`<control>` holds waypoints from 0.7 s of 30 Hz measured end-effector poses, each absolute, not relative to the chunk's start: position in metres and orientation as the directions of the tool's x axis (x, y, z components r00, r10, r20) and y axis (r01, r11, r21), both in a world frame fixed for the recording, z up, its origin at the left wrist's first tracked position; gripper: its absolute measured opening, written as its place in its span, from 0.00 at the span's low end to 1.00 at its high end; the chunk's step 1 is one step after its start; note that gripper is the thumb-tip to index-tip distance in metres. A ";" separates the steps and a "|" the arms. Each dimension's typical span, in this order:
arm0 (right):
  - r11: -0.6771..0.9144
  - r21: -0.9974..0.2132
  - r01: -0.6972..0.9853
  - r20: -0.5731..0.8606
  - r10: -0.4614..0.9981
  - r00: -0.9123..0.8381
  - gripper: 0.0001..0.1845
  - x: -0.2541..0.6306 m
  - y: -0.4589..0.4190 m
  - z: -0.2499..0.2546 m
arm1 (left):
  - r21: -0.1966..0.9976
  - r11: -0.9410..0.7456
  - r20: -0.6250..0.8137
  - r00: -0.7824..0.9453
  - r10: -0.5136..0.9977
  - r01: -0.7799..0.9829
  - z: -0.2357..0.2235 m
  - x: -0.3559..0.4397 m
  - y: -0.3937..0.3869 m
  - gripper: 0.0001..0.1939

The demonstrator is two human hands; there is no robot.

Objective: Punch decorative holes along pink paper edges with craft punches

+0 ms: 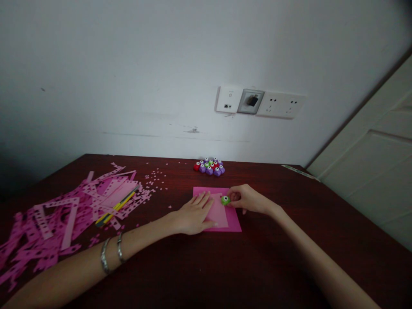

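Observation:
My left hand (195, 215) lies flat with its fingers spread on a light pink sheet of paper (220, 216). That sheet rests on a larger, darker pink sheet (235, 223), which shows around its edges. Between the thumb and fingers of my right hand (243, 198) is a small green paper punch (225, 200) with a white and black round top. The punch sits at the right edge of the light pink sheet, close to its upper corner. What lies under the punch is hidden.
Several red, green and purple punches (210, 166) stand grouped near the wall. At left are a heap of punched pink strips (69, 214), a yellow cutter knife (119, 206) and scattered cut-outs (156, 178). A ruler-like strip (301, 172) lies at the back right; sockets (281, 105) are on the wall.

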State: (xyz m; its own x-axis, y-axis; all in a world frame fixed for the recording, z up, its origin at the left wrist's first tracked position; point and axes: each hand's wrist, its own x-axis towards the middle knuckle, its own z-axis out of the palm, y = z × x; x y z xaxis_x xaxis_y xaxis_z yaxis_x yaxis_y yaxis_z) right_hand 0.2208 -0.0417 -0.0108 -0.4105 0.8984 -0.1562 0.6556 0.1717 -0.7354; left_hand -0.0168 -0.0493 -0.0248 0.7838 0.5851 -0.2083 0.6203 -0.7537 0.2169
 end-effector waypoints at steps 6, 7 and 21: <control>0.176 -0.755 0.632 -0.152 0.890 -0.430 0.12 0.218 -0.042 -0.011 | 0.214 -0.752 -0.198 0.781 0.592 0.624 -0.026 -0.016 -0.050 0.43; 0.177 -0.758 0.628 -0.151 0.889 -0.433 0.12 0.217 -0.043 -0.010 | 0.215 -0.751 -0.200 0.780 0.592 0.625 -0.026 -0.016 -0.050 0.43; 0.150 -0.769 0.621 -0.177 0.884 -0.432 0.16 0.214 -0.044 -0.007 | 0.226 -0.740 -0.217 0.774 0.595 0.633 -0.024 -0.014 -0.051 0.44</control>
State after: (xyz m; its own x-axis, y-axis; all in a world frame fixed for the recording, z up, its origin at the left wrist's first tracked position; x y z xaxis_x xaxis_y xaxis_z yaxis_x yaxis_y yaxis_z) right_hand 0.2138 -0.0441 -0.0072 -0.4322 0.8842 -0.1770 0.6212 0.1497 -0.7692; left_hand -0.0142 -0.0510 -0.0240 0.7736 0.5953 -0.2170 0.6331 -0.7404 0.2258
